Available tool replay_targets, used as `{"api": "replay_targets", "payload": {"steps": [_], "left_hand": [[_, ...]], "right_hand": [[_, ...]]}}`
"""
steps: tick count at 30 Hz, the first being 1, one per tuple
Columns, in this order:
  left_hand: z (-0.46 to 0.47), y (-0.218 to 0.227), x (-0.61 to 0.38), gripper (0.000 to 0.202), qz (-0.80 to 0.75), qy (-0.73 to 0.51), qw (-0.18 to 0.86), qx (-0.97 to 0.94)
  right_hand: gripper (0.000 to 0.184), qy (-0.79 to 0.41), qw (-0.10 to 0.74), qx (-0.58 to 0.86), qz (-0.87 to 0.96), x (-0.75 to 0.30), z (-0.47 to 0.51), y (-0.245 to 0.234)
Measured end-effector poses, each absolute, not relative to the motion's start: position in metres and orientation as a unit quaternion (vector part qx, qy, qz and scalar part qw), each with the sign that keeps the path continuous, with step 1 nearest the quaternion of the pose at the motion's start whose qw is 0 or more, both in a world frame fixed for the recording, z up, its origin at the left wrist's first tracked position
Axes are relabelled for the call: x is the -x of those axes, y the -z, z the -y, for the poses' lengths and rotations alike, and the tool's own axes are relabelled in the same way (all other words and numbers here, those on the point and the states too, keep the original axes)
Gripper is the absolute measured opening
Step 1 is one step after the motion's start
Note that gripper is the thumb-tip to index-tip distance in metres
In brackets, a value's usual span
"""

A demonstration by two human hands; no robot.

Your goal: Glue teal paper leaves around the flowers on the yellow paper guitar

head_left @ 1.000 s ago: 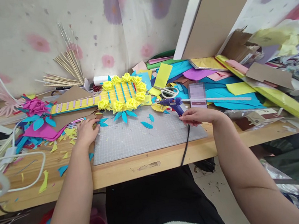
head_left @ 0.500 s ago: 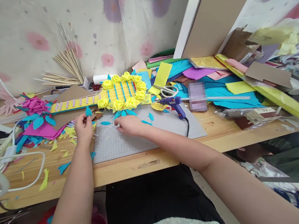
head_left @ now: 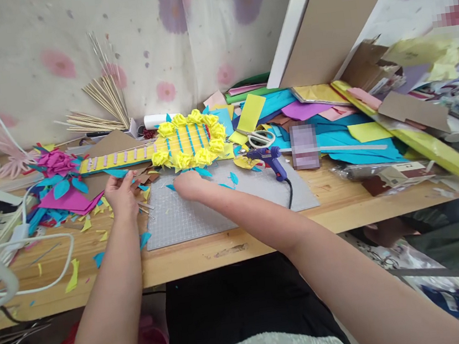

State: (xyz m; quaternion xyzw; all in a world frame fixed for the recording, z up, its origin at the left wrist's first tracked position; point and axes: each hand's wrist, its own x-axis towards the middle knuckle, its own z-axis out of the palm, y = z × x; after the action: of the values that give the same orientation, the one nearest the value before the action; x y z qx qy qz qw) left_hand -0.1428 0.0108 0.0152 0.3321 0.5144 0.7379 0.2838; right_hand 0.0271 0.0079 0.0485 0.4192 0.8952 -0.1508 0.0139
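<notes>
My left hand (head_left: 121,193) pinches a blue paper leaf (head_left: 116,173), turned sideways just below the neck of the yellow paper guitar (head_left: 186,141). Yellow paper roses ring the guitar's body. Over the grey cutting mat (head_left: 185,222), my right hand (head_left: 189,186) is closed with its fingertips hidden underneath. The tip of another blue leaf (head_left: 170,187) pokes out at its left side. More blue leaves (head_left: 233,178) lie on the mat to the right, near the purple glue gun (head_left: 270,161).
White-handled scissors (head_left: 261,138) lie behind the glue gun. Coloured paper sheets (head_left: 346,135) are heaped at the right. Pink paper flowers (head_left: 56,162), scraps and a white cable (head_left: 70,253) cover the left side. Wooden skewers (head_left: 104,106) stand at the back.
The leaf in my left hand has turned from upright to sideways. My right hand has shifted slightly right and curled further down, and the leaf beside it has moved right, partly under the hand.
</notes>
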Motion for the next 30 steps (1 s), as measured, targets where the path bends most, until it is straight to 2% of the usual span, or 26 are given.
{"api": "replay_targets", "payload": {"steps": [2,3,7,9,11,14,20,30], "left_hand": [[-0.016,-0.028,0.142,0.019,-0.505,-0.743,0.286,-0.333],[-0.019,-0.035,0.140,0.019,-0.491,-0.749,0.287,-0.341],[-0.020,-0.051,0.110,0.017,-0.477,-0.729,0.330,-0.365],[-0.015,-0.047,0.082,0.020,-0.487,-0.698,0.372,-0.371],[-0.007,-0.036,0.050,0.022,-0.492,-0.662,0.427,-0.371],[0.004,-0.018,0.013,0.023,-0.488,-0.608,0.503,-0.374],[0.021,-0.003,0.005,0.029,-0.491,-0.594,0.518,-0.371],[0.024,-0.001,0.004,0.034,-0.507,-0.606,0.518,-0.328]], "right_hand": [[0.022,0.153,0.007,-0.449,-0.880,-0.042,-0.008,-0.053],[0.020,0.168,-0.027,-0.455,-0.874,-0.052,-0.009,-0.054],[0.019,0.301,-0.268,-0.456,-0.793,-0.105,-0.019,-0.046],[0.012,0.352,-0.355,-0.472,-0.726,-0.131,-0.025,-0.035],[0.010,0.392,-0.405,-0.484,-0.670,-0.152,-0.027,-0.025],[0.014,0.427,-0.439,-0.484,-0.625,-0.168,-0.023,-0.011],[0.012,0.432,-0.497,-0.484,-0.577,-0.169,-0.010,0.003],[0.009,0.354,-0.445,-0.484,-0.665,-0.153,0.000,0.017]]}}
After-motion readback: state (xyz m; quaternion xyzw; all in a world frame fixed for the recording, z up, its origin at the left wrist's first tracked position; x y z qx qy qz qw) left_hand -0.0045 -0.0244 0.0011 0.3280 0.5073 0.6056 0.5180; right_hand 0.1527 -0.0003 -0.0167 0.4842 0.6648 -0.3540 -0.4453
